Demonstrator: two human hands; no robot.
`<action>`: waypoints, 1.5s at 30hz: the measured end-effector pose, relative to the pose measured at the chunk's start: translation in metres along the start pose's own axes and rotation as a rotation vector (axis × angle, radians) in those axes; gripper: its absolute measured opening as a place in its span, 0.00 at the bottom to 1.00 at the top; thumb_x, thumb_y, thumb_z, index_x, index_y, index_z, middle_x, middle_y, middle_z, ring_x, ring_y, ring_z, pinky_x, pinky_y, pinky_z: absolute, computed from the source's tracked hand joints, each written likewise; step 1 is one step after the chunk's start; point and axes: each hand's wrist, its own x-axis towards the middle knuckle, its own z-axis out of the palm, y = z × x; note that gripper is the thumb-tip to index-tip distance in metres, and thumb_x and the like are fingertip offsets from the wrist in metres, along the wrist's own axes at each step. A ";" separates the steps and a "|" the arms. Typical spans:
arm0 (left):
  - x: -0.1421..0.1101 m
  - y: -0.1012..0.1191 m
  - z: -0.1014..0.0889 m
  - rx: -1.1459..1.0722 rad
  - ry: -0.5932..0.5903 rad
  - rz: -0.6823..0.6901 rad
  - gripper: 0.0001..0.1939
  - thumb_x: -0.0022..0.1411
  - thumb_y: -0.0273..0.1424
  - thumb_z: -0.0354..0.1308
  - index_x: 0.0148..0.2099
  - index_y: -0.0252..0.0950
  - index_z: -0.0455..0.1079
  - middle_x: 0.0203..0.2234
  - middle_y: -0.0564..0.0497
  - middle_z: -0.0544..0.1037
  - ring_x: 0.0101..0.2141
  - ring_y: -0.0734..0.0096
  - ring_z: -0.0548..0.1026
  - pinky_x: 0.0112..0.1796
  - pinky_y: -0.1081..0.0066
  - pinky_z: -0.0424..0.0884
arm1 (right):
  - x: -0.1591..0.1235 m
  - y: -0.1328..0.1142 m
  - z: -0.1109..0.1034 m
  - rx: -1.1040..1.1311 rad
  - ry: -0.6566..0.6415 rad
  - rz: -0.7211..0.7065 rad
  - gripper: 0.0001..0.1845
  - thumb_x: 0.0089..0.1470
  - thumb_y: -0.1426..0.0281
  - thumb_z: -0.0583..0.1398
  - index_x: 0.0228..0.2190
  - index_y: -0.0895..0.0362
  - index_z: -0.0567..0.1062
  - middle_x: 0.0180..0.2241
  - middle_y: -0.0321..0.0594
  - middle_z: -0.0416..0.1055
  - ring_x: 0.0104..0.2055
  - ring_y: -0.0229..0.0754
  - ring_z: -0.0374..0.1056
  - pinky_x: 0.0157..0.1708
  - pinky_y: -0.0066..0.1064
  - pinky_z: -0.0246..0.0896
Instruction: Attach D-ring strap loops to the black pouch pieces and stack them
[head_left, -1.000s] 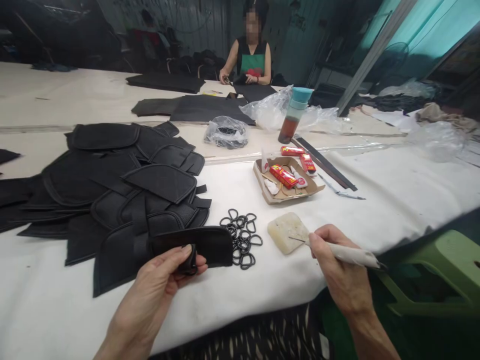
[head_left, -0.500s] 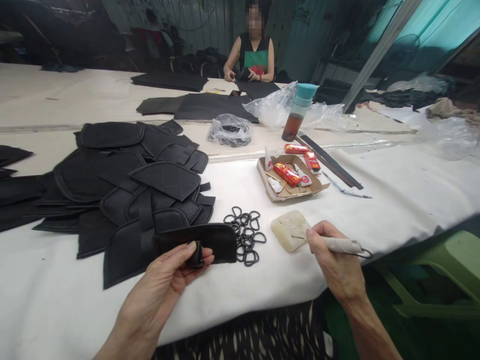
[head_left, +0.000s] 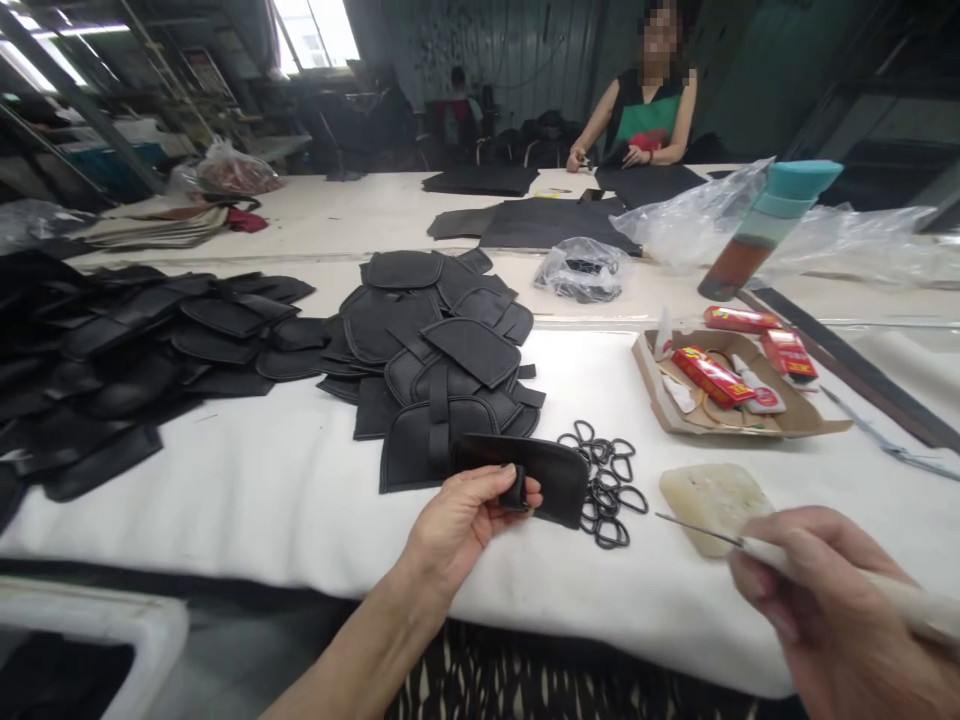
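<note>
My left hand (head_left: 465,520) pinches a black flap (head_left: 559,482) by its folded strap (head_left: 514,488), just left of the rings (head_left: 602,492). My right hand (head_left: 832,590) grips an awl (head_left: 766,554), tip pointing left by a pale block (head_left: 712,492); contact there, cannot tell.

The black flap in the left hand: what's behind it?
Behind the flap in the left hand, you can see a black pile and, past the flap's right end, black rings. Whatever lies directly behind it is covered, so I can't tell.
</note>
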 end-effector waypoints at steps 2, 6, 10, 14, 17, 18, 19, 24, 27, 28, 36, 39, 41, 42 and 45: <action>-0.001 0.000 -0.001 -0.024 -0.001 -0.018 0.09 0.57 0.21 0.57 0.26 0.26 0.75 0.24 0.41 0.80 0.26 0.66 0.78 0.32 0.71 0.74 | -0.001 -0.008 0.027 0.188 -0.116 0.106 0.13 0.53 0.60 0.58 0.22 0.54 0.68 0.18 0.33 0.62 0.19 0.35 0.57 0.17 0.26 0.52; -0.001 -0.001 -0.002 -0.056 -0.018 -0.037 0.10 0.58 0.20 0.56 0.26 0.26 0.75 0.24 0.42 0.80 0.26 0.68 0.78 0.32 0.71 0.74 | -0.003 -0.015 0.070 0.267 -0.203 0.148 0.15 0.52 0.58 0.60 0.23 0.56 0.68 0.20 0.33 0.64 0.21 0.34 0.57 0.21 0.25 0.53; 0.000 -0.002 -0.005 -0.088 -0.071 -0.053 0.09 0.58 0.20 0.56 0.28 0.25 0.75 0.24 0.43 0.80 0.27 0.68 0.78 0.33 0.71 0.74 | -0.003 -0.008 0.085 0.260 -0.282 0.135 0.15 0.54 0.57 0.58 0.25 0.55 0.68 0.21 0.31 0.64 0.22 0.34 0.57 0.23 0.25 0.53; 0.003 -0.002 -0.008 -0.128 -0.100 -0.088 0.10 0.59 0.20 0.55 0.28 0.25 0.76 0.25 0.43 0.80 0.28 0.68 0.78 0.35 0.69 0.74 | -0.002 -0.005 0.089 0.138 -0.267 0.094 0.16 0.55 0.56 0.57 0.25 0.54 0.67 0.20 0.30 0.64 0.23 0.33 0.58 0.25 0.26 0.53; 0.004 -0.001 -0.011 -0.122 -0.123 -0.113 0.10 0.59 0.21 0.55 0.29 0.25 0.76 0.25 0.43 0.81 0.28 0.68 0.78 0.35 0.69 0.73 | -0.001 -0.006 0.091 0.099 -0.256 0.073 0.16 0.56 0.56 0.56 0.24 0.54 0.67 0.20 0.29 0.64 0.22 0.33 0.57 0.25 0.27 0.53; 0.004 -0.001 -0.012 -0.118 -0.131 -0.116 0.09 0.59 0.21 0.55 0.30 0.25 0.76 0.26 0.43 0.81 0.29 0.68 0.78 0.35 0.69 0.73 | -0.001 -0.007 0.092 0.094 -0.255 0.069 0.16 0.56 0.56 0.56 0.24 0.54 0.67 0.20 0.29 0.64 0.22 0.34 0.57 0.25 0.27 0.53; 0.004 -0.001 -0.012 -0.116 -0.140 -0.115 0.09 0.59 0.21 0.56 0.30 0.26 0.76 0.26 0.43 0.81 0.29 0.68 0.78 0.35 0.69 0.73 | -0.001 -0.007 0.093 0.086 -0.257 0.067 0.16 0.56 0.56 0.56 0.24 0.54 0.67 0.20 0.29 0.64 0.22 0.34 0.57 0.25 0.27 0.53; 0.005 -0.003 -0.015 -0.126 -0.180 -0.104 0.08 0.58 0.22 0.57 0.30 0.26 0.77 0.26 0.43 0.81 0.30 0.67 0.78 0.37 0.68 0.73 | -0.002 -0.008 0.098 0.064 -0.271 0.079 0.17 0.55 0.56 0.56 0.24 0.54 0.66 0.20 0.29 0.64 0.23 0.34 0.57 0.26 0.28 0.53; 0.007 -0.004 -0.016 -0.126 -0.189 -0.100 0.07 0.57 0.23 0.58 0.30 0.26 0.77 0.27 0.43 0.81 0.30 0.67 0.77 0.38 0.68 0.72 | -0.002 -0.008 0.101 0.084 -0.274 0.092 0.16 0.55 0.56 0.56 0.25 0.54 0.67 0.21 0.30 0.65 0.23 0.34 0.58 0.25 0.28 0.54; 0.007 -0.004 -0.016 -0.123 -0.193 -0.097 0.07 0.57 0.23 0.58 0.31 0.26 0.77 0.27 0.43 0.81 0.30 0.67 0.77 0.38 0.67 0.72 | -0.002 -0.007 0.103 0.082 -0.276 0.094 0.16 0.55 0.56 0.56 0.25 0.54 0.67 0.21 0.30 0.65 0.23 0.35 0.58 0.25 0.28 0.54; 0.002 -0.008 -0.008 -0.111 -0.138 0.008 0.05 0.50 0.26 0.64 0.28 0.26 0.76 0.24 0.45 0.80 0.27 0.69 0.76 0.35 0.71 0.71 | -0.004 -0.002 0.101 -0.071 -0.305 -0.129 0.10 0.54 0.62 0.57 0.25 0.53 0.67 0.20 0.29 0.63 0.22 0.34 0.58 0.21 0.24 0.54; -0.001 -0.013 -0.002 -0.103 -0.079 0.107 0.06 0.48 0.28 0.65 0.25 0.28 0.75 0.21 0.47 0.78 0.25 0.71 0.75 0.33 0.72 0.71 | -0.004 -0.002 0.095 -0.114 -0.403 -0.305 0.05 0.55 0.68 0.58 0.28 0.53 0.67 0.22 0.30 0.63 0.22 0.33 0.59 0.22 0.24 0.55; -0.001 -0.014 0.001 -0.093 -0.048 0.133 0.07 0.48 0.29 0.64 0.24 0.28 0.74 0.20 0.47 0.78 0.23 0.72 0.74 0.31 0.73 0.70 | -0.004 -0.004 0.090 -0.136 -0.462 -0.405 0.05 0.54 0.71 0.57 0.27 0.53 0.65 0.23 0.30 0.62 0.23 0.33 0.59 0.23 0.23 0.56; -0.001 -0.015 0.002 -0.089 -0.036 0.135 0.07 0.48 0.29 0.64 0.24 0.28 0.73 0.20 0.47 0.77 0.23 0.73 0.73 0.31 0.73 0.70 | -0.005 -0.006 0.087 -0.142 -0.471 -0.438 0.06 0.54 0.73 0.57 0.27 0.53 0.65 0.23 0.30 0.62 0.23 0.33 0.59 0.24 0.23 0.56; -0.001 -0.014 0.003 -0.089 -0.005 0.122 0.07 0.47 0.28 0.65 0.24 0.29 0.72 0.19 0.47 0.77 0.22 0.72 0.73 0.30 0.72 0.70 | -0.006 -0.010 0.080 -0.135 -0.418 -0.468 0.06 0.53 0.74 0.58 0.27 0.53 0.65 0.25 0.32 0.65 0.25 0.35 0.62 0.25 0.24 0.58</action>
